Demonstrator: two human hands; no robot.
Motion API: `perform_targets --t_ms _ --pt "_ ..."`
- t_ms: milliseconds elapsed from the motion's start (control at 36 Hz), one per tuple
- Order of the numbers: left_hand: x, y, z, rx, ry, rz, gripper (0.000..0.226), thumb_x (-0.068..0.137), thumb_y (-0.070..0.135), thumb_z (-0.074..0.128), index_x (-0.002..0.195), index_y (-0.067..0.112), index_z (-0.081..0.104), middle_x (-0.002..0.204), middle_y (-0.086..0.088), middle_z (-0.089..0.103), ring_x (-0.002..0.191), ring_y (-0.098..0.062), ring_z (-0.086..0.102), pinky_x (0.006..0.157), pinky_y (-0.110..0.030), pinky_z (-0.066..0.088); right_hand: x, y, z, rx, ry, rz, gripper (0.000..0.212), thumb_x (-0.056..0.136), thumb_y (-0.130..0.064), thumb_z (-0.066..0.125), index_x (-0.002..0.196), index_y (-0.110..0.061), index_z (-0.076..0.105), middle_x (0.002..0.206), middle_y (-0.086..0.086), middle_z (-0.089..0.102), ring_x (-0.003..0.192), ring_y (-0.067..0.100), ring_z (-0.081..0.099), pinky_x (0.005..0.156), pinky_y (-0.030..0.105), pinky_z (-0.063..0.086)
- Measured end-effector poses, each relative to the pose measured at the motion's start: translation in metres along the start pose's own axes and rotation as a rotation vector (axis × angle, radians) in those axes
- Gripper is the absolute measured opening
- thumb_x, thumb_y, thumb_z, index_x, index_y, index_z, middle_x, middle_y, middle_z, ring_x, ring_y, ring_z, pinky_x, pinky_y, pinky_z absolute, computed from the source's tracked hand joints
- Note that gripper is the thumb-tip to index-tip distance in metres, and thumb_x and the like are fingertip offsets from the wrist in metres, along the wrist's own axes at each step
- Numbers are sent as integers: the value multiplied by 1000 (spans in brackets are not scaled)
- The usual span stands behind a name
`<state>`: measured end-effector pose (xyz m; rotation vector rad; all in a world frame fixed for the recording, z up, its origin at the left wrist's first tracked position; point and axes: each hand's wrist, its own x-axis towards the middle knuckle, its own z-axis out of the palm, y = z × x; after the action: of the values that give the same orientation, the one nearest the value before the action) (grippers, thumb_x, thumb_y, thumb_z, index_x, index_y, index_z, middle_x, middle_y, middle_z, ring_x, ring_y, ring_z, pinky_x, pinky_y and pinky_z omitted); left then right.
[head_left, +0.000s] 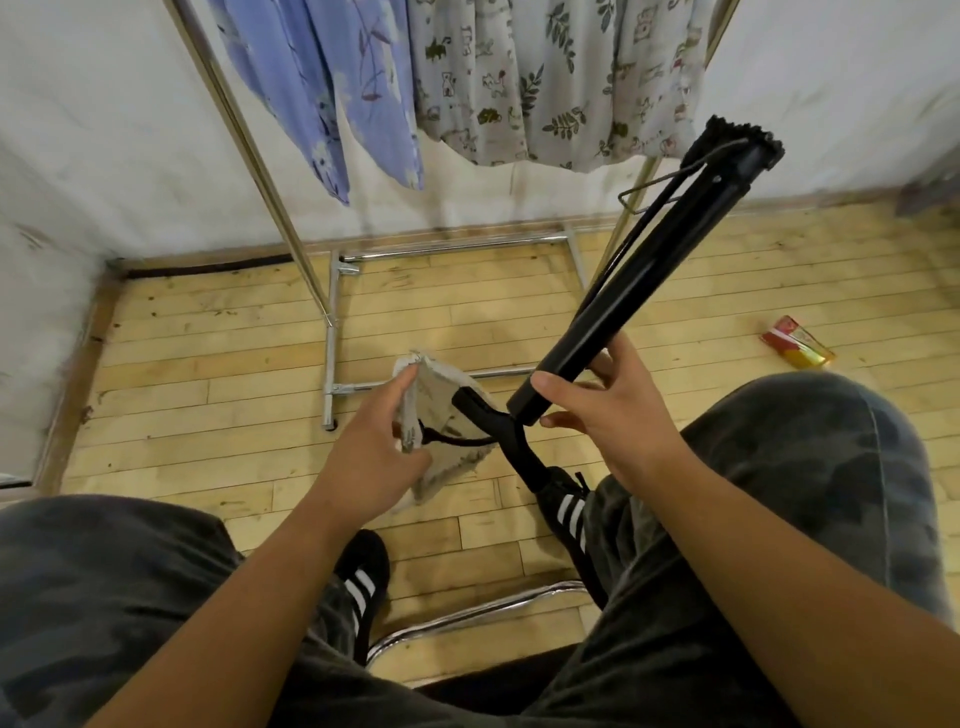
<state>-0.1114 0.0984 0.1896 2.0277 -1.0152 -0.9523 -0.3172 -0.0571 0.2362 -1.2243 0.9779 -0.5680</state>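
Black pole (649, 260) is slanting up and to the right over the wooden floor (208, 364), its lower end being clamped in the right hand (613, 421) grip, while the left hand (379, 452) grip is pinching a grey printed cloth (436, 395) just beside it, in front of a metal clothes rack (447, 249).

A pale wooden plank floor (208, 364) carries the chrome rack base (330, 332). Well to the right of that base lies a red-and-yellow packet (797, 343). On the camera side of the base stand two black striped shoes (363, 571) and a curved chrome tube (467, 610).
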Motion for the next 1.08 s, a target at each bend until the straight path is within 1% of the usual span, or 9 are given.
perform_targets --t_ms 139,250,389,500,694,778,861,1000,1083 --pt "3 6 12 44 -17 37 93 87 9 72 158 46 27 146 21 38 119 -3 52 87 -19 50 3 1 9 -72 -8 -42 56 84 -15 85 128 -27 51 114 2 70 91 24 77 75 46 65" --pt "7 9 20 17 -46 52 94 86 6 71 157 48 27 147 22 40 116 0 54 77 -9 51 8 3 14 -91 16 -22 70 84 -16 85 140 -35 46 114 1 69 89 21 77 73 41 65" --pt "10 18 28 -1 -96 67 93 86 6 71 156 49 28 151 22 38 124 -5 52 96 -24 54 14 4 14 -99 48 -6 50 86 -20 84 128 -26 57 113 3 68 88 19 78 71 38 65" --pt "9 23 31 -1 -111 76 93 86 6 71 156 49 28 146 25 38 117 0 52 81 -9 50 21 8 12 -18 107 44 51 83 -23 86 125 -23 57 115 9 66 95 24 77 69 37 63" --pt "2 34 35 -35 -146 118 87 87 20 70 156 50 27 141 27 39 109 13 51 85 -23 59 22 12 13 43 163 27 64 81 -16 88 132 -22 51 116 8 65 96 21 77 73 37 64" --pt "0 35 36 -37 -160 124 86 86 25 70 156 50 27 139 26 41 108 11 52 80 -19 58 20 10 14 32 186 20 56 82 -16 88 126 -18 53 110 3 65 92 15 77 76 37 65" --pt "-4 38 34 -69 -161 121 85 79 37 67 153 54 28 131 40 40 107 11 53 76 -15 56 21 10 15 63 201 27 47 81 -17 88 117 -17 57 105 -1 66 96 18 76 80 39 65" --pt "-5 38 34 -77 -130 88 89 86 12 67 153 56 29 135 32 45 105 4 56 73 -18 58 23 15 17 68 198 54 38 83 -19 87 112 -7 65 108 1 72 98 17 76 87 38 64" --pt "-5 39 34 -104 -124 69 87 86 13 68 154 52 30 139 24 46 104 7 56 68 -20 58 25 18 16 73 198 69 41 83 -20 87 115 -5 66 112 4 72 99 15 76 88 39 63"
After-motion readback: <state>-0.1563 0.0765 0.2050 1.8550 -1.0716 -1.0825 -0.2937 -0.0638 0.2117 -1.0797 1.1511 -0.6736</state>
